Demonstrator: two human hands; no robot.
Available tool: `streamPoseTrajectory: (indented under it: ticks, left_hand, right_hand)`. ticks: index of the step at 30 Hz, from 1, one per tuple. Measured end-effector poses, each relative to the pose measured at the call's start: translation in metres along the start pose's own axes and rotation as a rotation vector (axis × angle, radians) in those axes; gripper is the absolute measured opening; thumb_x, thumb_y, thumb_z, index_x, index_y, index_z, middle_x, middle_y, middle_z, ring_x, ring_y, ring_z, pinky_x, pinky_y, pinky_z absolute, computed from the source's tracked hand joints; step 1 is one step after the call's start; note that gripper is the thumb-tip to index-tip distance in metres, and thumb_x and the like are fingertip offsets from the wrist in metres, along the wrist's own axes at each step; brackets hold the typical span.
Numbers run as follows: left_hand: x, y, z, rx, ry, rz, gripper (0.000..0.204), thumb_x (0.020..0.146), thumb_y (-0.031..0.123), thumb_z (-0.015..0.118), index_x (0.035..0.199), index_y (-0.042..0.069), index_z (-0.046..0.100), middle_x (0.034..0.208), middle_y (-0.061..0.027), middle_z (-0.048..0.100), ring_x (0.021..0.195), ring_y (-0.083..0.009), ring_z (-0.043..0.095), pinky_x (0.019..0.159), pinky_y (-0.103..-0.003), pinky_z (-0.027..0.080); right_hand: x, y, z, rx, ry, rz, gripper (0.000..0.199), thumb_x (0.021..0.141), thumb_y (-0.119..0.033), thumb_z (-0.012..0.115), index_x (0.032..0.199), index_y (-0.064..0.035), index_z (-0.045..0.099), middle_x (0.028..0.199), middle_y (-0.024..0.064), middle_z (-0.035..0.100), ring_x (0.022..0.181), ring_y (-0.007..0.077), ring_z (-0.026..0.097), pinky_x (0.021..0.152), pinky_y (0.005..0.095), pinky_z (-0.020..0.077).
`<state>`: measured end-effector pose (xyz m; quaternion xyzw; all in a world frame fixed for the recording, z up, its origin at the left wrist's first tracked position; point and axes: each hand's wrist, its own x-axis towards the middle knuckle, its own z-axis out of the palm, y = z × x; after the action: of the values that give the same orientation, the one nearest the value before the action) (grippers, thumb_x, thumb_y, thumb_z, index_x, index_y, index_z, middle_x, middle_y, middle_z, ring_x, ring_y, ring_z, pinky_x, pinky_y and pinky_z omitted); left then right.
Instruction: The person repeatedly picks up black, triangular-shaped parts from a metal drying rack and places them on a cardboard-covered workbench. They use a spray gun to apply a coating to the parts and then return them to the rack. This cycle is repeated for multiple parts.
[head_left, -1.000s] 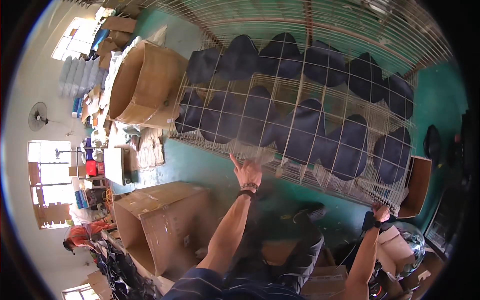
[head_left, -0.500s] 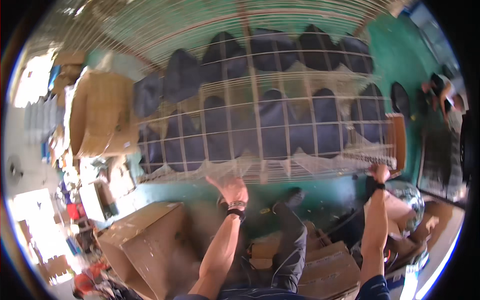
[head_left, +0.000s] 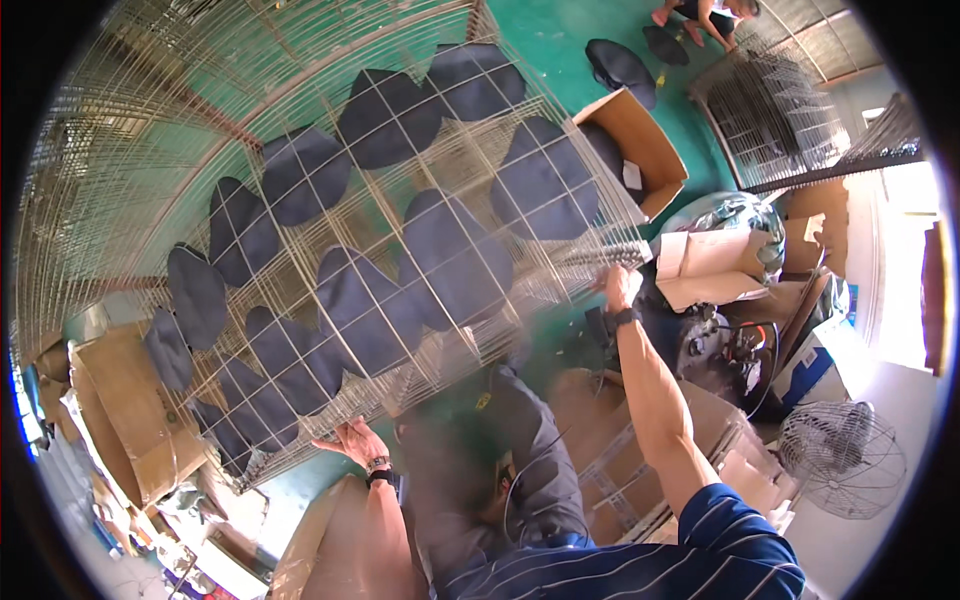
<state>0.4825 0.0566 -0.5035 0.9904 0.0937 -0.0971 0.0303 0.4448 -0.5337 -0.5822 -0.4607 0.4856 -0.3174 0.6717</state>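
A large wire drying rack [head_left: 300, 238] of stacked grid shelves spans the view in front of me. Dark blue-grey rounded sheet pieces [head_left: 455, 262] lie in rows on its upper grid; what they are made of I cannot tell. At the right near corner, beside a row of coiled springs [head_left: 600, 255], my right hand [head_left: 622, 287] is closed round the edge of a shelf. My left hand [head_left: 357, 443] is at the near edge further left, thumb stuck out and fingers extended, touching or nearly touching the wires.
An open cardboard box [head_left: 650, 160] stands beyond the rack's right end. A large carton [head_left: 130, 410] is at far left, flattened cardboard [head_left: 620, 470] by my legs, a floor fan [head_left: 842, 455] at right. A person [head_left: 710, 20] crouches at the far right near another rack [head_left: 775, 115].
The view has turned, so the rack now slants up to the right. My right hand stays at the spring corner; my left hand is further left along the near edge.
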Motion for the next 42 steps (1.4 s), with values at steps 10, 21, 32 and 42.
streamPoseTrajectory:
  ticks: [10,21,32,42]
  left_hand:
    - [0.010,-0.042,-0.013,0.039,-0.380,0.008,0.066,0.097,0.055,0.039,0.133,0.003,0.056,0.128,-0.0176,0.062,0.134,-0.0298,0.046,0.114,-0.066,-0.017]
    - [0.025,-0.051,-0.069,0.030,-0.729,0.123,0.099,0.084,0.080,0.035,0.143,0.001,0.045,0.150,-0.0214,0.041,0.149,-0.0323,0.021,0.097,-0.075,-0.030]
    - [0.042,-0.032,-0.076,-0.328,-1.272,-0.054,0.081,0.092,0.061,0.053,0.154,0.015,0.029,0.163,-0.0073,0.021,0.146,-0.0303,0.026,0.112,-0.060,0.022]
    - [0.058,-0.023,-0.067,-0.061,-0.855,0.162,0.039,0.090,0.034,0.064,0.120,0.007,0.062,0.113,-0.0124,0.067,0.094,-0.0287,0.063,0.074,-0.051,0.054]
  right_hand:
    - [-0.035,-0.002,-0.106,-1.818,-0.534,-0.637,0.044,0.077,-0.063,0.071,0.071,-0.0196,0.066,0.064,-0.0020,0.063,0.059,0.0125,0.060,0.047,0.0335,0.0451]
    - [-0.346,-0.076,-0.138,-1.112,-0.383,-0.161,0.032,0.093,-0.030,0.059,0.109,-0.0039,0.069,0.087,0.0119,0.069,0.077,0.0213,0.066,0.071,0.0321,0.0537]
    - [-0.664,-0.157,-0.180,-1.104,0.298,0.270,0.038,0.087,-0.033,0.055,0.101,-0.0001,0.067,0.095,0.0267,0.069,0.092,0.0443,0.066,0.082,0.0538,0.0528]
    - [-0.739,-0.086,-0.340,-0.748,1.008,0.147,0.030,0.085,-0.026,0.055,0.084,-0.0004,0.069,0.081,0.0269,0.067,0.079,0.0453,0.065,0.071,0.0520,0.0515]
